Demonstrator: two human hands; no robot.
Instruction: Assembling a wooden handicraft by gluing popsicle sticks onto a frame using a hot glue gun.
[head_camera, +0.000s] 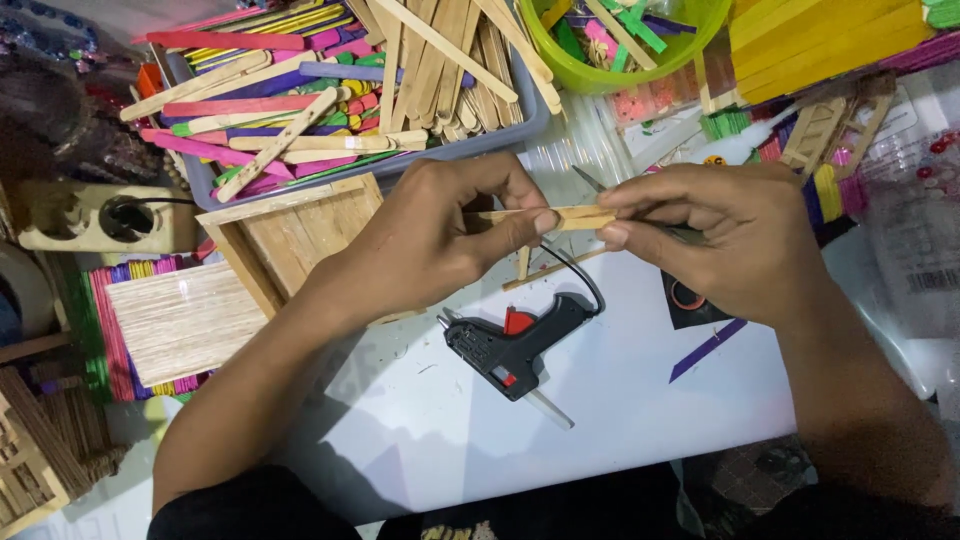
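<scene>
Both hands hold a plain wooden craft stick (568, 217) level above the white table (620, 390). My left hand (430, 235) pinches its left part between thumb and fingers. My right hand (725, 235) grips its right end and also holds a thin dark metal tool (590, 180) that points up-left over the stick. A black hot glue gun (515, 345) with a red trigger lies on the table just below the hands, its cord looping up behind them. Two loose plain sticks (545, 268) lie under the held one.
A grey tray (520, 128) of plain and coloured sticks stands at the back left, a green bowl (600, 75) of stick scraps beside it. A wooden stick box (300, 230), stick bundles (170, 325) and a power strip (95, 215) lie left. Yellow stick stacks (820, 40) sit back right.
</scene>
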